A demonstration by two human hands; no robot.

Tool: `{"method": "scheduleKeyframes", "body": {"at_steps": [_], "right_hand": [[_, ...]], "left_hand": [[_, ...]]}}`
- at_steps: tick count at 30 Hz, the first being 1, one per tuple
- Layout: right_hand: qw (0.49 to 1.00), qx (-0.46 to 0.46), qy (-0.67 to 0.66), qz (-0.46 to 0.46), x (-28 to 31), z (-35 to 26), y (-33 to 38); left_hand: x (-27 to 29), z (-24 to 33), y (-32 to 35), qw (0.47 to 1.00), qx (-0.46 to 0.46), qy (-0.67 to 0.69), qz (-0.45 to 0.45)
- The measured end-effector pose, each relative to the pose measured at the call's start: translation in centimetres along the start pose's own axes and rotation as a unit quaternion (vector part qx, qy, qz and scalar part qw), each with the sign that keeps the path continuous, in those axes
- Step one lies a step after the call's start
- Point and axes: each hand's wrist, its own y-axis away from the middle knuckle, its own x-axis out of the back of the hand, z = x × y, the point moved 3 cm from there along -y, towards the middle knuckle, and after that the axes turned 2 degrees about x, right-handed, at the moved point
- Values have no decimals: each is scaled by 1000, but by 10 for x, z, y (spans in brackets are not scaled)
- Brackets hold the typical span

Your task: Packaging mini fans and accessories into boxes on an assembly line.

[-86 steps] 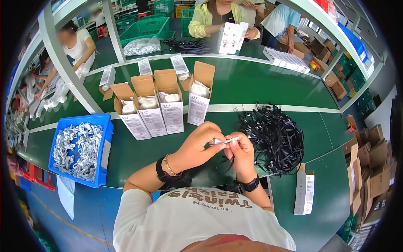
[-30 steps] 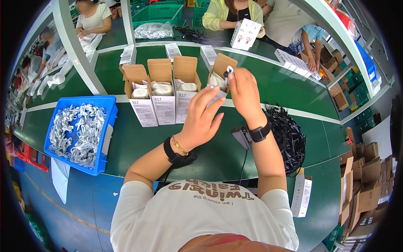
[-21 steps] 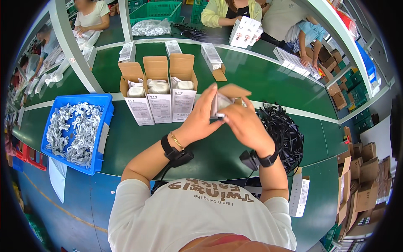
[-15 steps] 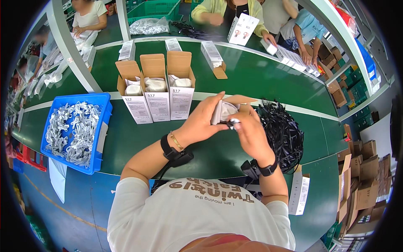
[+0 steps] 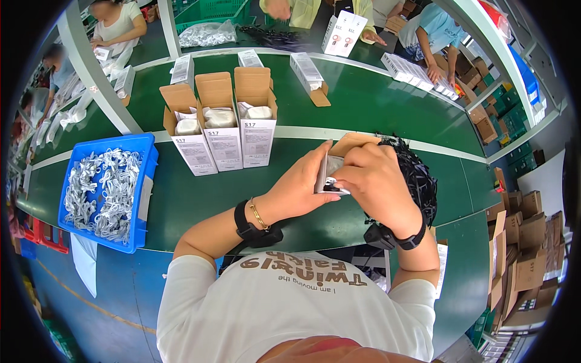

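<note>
My left hand (image 5: 292, 189) is closed round the side of a small white carton (image 5: 323, 174), whose brown flap (image 5: 352, 143) stands open. Inside the carton a white wrapped item shows. At its mouth is a small black-and-white piece (image 5: 330, 184), too covered to name. My right hand (image 5: 380, 184) bends over the opening, fingers curled and thumb at the black-and-white piece; what its fingertips grip is hidden. Just beyond that hand lies a heap of black straps (image 5: 422, 175). Three open white cartons (image 5: 256, 143) stand to the left, each with a white wrapped item inside.
A blue tray (image 5: 146, 196) of bundled white cables (image 5: 115, 199) sits at the left edge of the green table (image 5: 284, 233). Behind a pale rail (image 5: 327, 134), more cartons (image 5: 307, 71) lie on the far surface. Co-workers' hands (image 5: 434, 72) move there. Another white carton (image 5: 442, 266) stands beside my right forearm.
My right hand has come further over the carton's mouth, bringing the black-and-white piece down into it. Both hands and the carton shifted slightly right. Across the table, a co-worker's hand released a white box.
</note>
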Motion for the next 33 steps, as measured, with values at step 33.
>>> {"method": "scheduleKeyframes", "body": {"at_steps": [33], "right_hand": [[915, -259, -271, 150, -130, 2, 71]], "left_hand": [[-10, -12, 15, 995, -34, 7, 99]]}}
